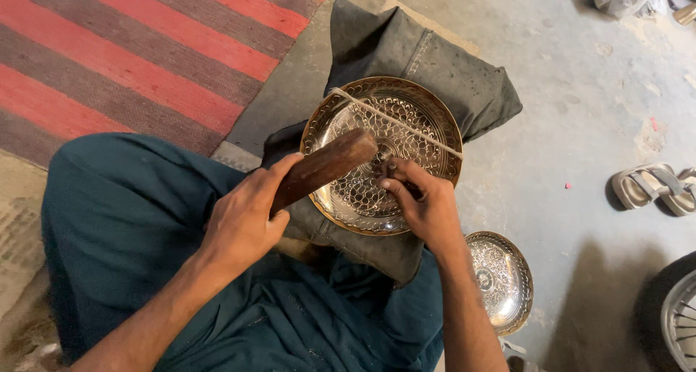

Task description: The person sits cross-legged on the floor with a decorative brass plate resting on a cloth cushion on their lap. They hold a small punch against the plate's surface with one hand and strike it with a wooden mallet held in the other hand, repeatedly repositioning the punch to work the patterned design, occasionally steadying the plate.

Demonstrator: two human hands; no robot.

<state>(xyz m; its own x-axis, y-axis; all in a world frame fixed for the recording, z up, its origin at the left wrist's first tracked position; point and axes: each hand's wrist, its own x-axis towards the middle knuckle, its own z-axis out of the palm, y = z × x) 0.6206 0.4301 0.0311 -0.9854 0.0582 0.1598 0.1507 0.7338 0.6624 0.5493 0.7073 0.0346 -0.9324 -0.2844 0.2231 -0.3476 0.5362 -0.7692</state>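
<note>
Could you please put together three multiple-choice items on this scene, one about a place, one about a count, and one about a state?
1. Where does the large engraved golden metal plate rest?
A. on the striped rug
B. on a dark grey cloth cushion
C. on the bare floor

2. How many engraved metal plates are in view?
A. one
B. two
C. four

3. What is the left hand doing?
A. lying flat and open
B. gripping a brown wooden mallet
C. holding a sandal

Answers:
1. B, since the dark grey cloth cushion shows around and beneath the plate.
2. B, since a smaller engraved metal plate lies on the grey concrete floor beside the right forearm.
3. B, since its fingers wrap the brown wooden mallet, whose head is over the large plate, while the right hand pinches a small tool against it.
</note>
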